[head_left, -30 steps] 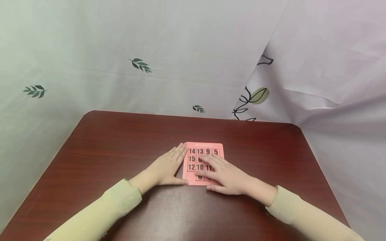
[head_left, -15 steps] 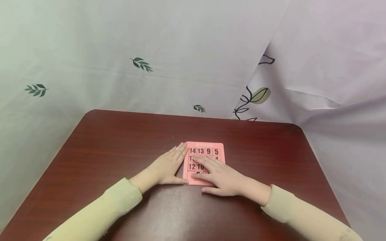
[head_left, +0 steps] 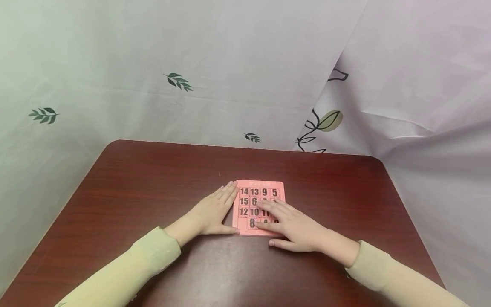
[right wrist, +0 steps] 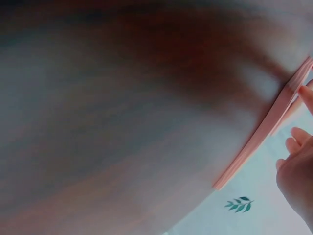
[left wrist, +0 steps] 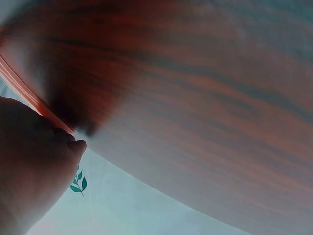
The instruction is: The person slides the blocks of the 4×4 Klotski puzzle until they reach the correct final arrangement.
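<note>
Wide grip on the left hand (head_left: pixel 215 213), straight fingers along the 9 o'clock edge of the pink number puzzle (head_left: pixel 242 224), thumb splayed to its 7 o'clock corner. Wide, too, on the right hand (head_left: pixel 297 230): reaching in from 4 o'clock, fingers extended above or on the tiles, thumb off the board at 5 o'clock. Drawn back toward 3 o'clock since half a second ago, uncovering tile 6 (head_left: pixel 254 201) and tile 8 (head_left: pixel 251 223). Title strip (head_left: pixel 259 184) toward 12 o'clock, digits upright to the wearer; nearly square from here, longer axis uncertain. Flat on the red-brown worktop (head_left: pixel 172 170); beyond, at 12 o'clock, pale leaf-printed cloth (head_left: pixel 215 42).
</note>
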Motion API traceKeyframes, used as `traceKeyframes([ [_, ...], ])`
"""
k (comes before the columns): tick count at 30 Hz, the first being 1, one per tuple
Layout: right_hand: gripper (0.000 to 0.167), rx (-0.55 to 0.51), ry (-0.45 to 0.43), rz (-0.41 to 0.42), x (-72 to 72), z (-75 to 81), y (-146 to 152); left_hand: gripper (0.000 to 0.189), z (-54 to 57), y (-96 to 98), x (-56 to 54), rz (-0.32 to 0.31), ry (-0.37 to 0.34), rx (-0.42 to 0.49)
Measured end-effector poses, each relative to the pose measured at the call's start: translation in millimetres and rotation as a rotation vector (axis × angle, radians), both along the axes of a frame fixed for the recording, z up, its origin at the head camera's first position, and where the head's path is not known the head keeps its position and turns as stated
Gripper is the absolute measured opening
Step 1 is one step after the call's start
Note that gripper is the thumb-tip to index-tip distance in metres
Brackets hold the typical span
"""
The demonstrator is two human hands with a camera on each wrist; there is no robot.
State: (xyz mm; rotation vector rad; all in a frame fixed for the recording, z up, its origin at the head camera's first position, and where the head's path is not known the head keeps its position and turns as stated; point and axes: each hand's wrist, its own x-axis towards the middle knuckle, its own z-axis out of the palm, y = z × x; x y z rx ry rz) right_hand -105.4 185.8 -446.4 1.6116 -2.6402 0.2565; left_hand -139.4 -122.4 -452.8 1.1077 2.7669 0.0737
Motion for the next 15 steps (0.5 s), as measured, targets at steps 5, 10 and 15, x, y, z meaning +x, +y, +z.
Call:
traceKeyframes([
  [5,0.059,0.032,-0.031,-0.009,-0.4,1.1,-13,0.123,-1.0,0.2,-0.1,-0.002,-0.002,0.008],
  [10,0.058,0.034,-0.038,-0.008,-0.8,2.5,-20,0.122,-1.8,0.3,-0.2,-0.006,0.005,0.013],
  [15,0.059,-0.016,-0.030,-0.031,4.5,2.9,-3,0.123,-1.8,-0.5,-0.3,-0.008,0.008,0.019],
])
